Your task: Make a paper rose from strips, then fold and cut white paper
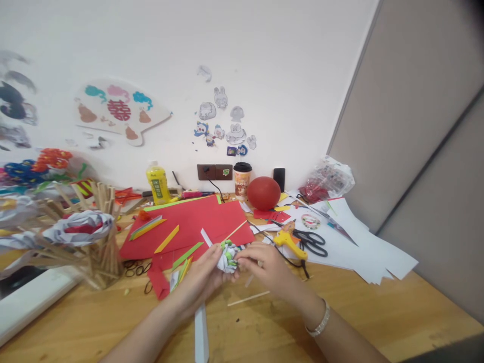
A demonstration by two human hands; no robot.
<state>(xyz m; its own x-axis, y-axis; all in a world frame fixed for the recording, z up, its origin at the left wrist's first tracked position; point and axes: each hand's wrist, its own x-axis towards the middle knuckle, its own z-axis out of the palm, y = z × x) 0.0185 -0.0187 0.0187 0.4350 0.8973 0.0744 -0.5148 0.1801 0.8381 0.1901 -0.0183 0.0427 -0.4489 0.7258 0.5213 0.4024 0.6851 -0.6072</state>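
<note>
A small white-and-green paper flower (228,256) is between my two hands, above the front middle of the table. My left hand (207,275) is wrapped round it from the left and below. From the right, the fingers of my right hand (262,262) pinch at its edge; a ring and a bracelet show on this side. A long white paper strip (201,333) hangs below my left hand. Red paper sheets (196,222) lie just behind, with green strips (188,254) and a yellow strip (167,239) on them. A thin wooden stick (248,298) rests under my right hand.
Right of my hands lie a yellow glue gun (290,244), black-handled scissors (312,242) and white paper (340,252). A red balloon (263,193), a cup (242,180) and a yellow bottle (158,182) stand near the wall. At left is a stick holder (100,252) with paper flowers.
</note>
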